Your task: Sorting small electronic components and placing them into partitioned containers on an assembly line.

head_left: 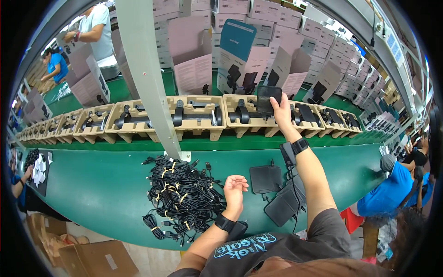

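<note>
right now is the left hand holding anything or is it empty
Empty. The left hand rests palm up with loosely curled fingers on the green table, beside the pile of bundled black cables, with nothing in it.

One view only, head-worn, looking steeply down and forward from above the chest. Fisheye: dark round rim at all corners, straight edges bowed toward it. Nearest, at the bottom edge, dark shirt and both forearms rising into frame. Mid-distance, green table [106, 194] curving across the centre. Beyond it, row of cardboard trays [138, 121], then stacked boxes [277, 18] at the top. White post [147, 78] slanting through left of centre. Workers at the far left and right margins, small and warped. No second view to share with.
</note>
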A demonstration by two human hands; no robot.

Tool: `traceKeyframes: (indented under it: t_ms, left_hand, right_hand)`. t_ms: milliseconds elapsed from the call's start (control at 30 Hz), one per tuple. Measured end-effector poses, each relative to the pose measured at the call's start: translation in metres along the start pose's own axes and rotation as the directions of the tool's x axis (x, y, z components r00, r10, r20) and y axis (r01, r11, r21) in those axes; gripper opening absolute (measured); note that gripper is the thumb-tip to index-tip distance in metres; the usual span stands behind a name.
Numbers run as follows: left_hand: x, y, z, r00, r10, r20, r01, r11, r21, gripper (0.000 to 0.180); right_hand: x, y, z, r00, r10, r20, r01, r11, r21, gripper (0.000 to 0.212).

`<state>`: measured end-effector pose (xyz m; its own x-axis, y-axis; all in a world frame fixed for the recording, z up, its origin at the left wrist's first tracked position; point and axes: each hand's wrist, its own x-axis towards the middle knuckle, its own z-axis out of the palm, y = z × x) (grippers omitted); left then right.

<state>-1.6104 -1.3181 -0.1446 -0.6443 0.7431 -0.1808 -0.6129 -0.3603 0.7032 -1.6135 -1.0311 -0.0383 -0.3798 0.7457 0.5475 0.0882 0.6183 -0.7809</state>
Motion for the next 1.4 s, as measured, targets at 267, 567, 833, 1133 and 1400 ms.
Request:
traceKeyframes:
  t_ms: [267, 567, 833, 1133, 1400]
  left_hand:
    - [0.001, 0.008, -0.001, 0.999, -0.023, -0.024, 0.023, 1.0, 0.012, 0.018]
    - [0.001, 0.016, -0.004, 0.999, -0.011, -0.048, 0.009, 0.999, -0.048, 0.021]
    - [-0.002, 0.024, -0.01, 0.996, -0.06, -0.064, 0.058, 0.998, -0.034, 0.019]
    - [0.004, -0.002, -0.031, 0.987, -0.15, -0.049, 0.139, 0.974, -0.176, 0.02]
    - [0.004, 0.016, -0.03, 0.998, 0.041, -0.041, -0.046, 0.991, -0.129, 0.015]
  right_hand:
    - [0.003, 0.007, 0.006, 0.973, 0.053, 0.225, 0.048, 0.905, -0.423, 0.049]
    - [-0.008, 0.015, 0.006, 0.971, -0.141, 0.192, 0.237, 0.675, -0.699, 0.05]
    - [-0.086, -0.118, 0.098, 0.715, -0.442, 0.542, 0.668, 0.661, -0.341, 0.013]
    - [-0.166, -0.155, 0.203, 0.442, -0.157, 0.883, 0.377, 0.926, -0.024, 0.049]
    - [-0.147, -0.155, 0.175, 0.478, -0.073, 0.876, 0.283, 0.956, -0.075, 0.028]
